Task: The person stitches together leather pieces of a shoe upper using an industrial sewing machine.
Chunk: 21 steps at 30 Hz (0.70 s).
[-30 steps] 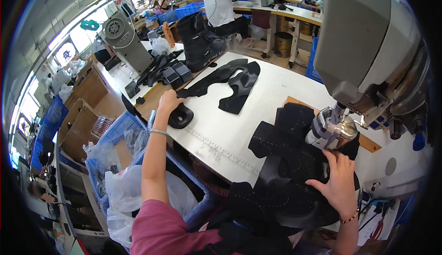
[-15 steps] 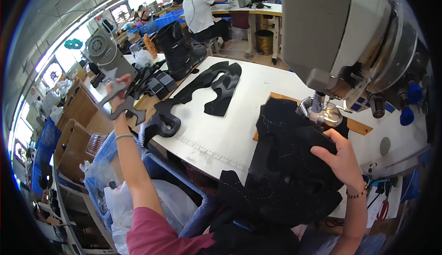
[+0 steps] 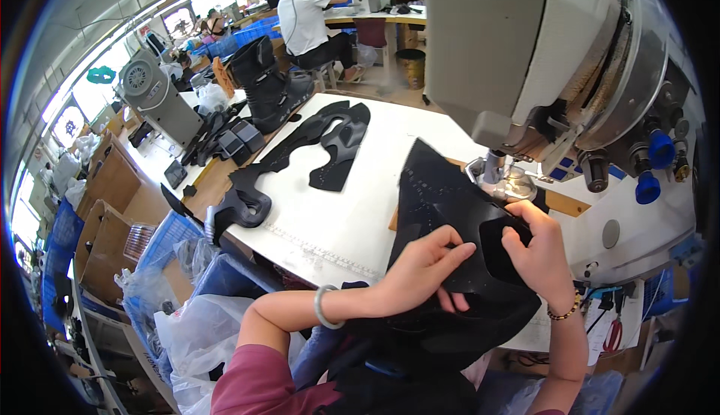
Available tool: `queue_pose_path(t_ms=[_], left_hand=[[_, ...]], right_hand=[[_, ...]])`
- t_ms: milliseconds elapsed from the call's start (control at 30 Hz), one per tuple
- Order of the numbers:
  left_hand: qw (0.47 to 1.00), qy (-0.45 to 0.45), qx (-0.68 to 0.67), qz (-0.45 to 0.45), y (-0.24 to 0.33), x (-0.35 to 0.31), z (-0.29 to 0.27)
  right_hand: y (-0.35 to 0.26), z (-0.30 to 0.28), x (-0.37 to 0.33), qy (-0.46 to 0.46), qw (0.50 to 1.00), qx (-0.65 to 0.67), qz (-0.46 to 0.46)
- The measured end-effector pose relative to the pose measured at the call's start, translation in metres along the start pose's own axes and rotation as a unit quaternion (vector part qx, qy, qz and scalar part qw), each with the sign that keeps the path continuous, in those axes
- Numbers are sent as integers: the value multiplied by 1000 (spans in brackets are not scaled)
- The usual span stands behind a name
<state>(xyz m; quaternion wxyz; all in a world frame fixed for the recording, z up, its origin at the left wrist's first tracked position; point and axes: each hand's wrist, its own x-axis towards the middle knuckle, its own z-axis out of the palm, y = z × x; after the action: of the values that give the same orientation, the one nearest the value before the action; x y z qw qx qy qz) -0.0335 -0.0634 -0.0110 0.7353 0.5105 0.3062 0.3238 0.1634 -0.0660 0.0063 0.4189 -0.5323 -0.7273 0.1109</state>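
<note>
The black panel (image 3: 435, 199) stretches over the near edge of the white bench (image 3: 388, 145), just beside the sewing machine (image 3: 487, 47). The right hand (image 3: 538, 250) has its fingers pinched on it; the left hand (image 3: 421, 269) rests over it, fingers curled, whether gripping I cannot tell. A ruler strip (image 3: 319, 251) edges the bench, its markings too small to read

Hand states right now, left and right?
Left hand: fingers curled at the black piece; whether it grips cannot be told.
Right hand: closed, holding the black piece.
</note>
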Motion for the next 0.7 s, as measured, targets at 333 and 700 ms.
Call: queue_pose_path(t_ms=[333, 700], left_hand=[[689, 170, 516, 480, -5, 23, -8], [876, -77, 417, 229, 67, 33, 1]], right_hand=[[2, -15, -4, -39, 989, 138, 27], [-25, -63, -6, 127, 957, -215, -144]])
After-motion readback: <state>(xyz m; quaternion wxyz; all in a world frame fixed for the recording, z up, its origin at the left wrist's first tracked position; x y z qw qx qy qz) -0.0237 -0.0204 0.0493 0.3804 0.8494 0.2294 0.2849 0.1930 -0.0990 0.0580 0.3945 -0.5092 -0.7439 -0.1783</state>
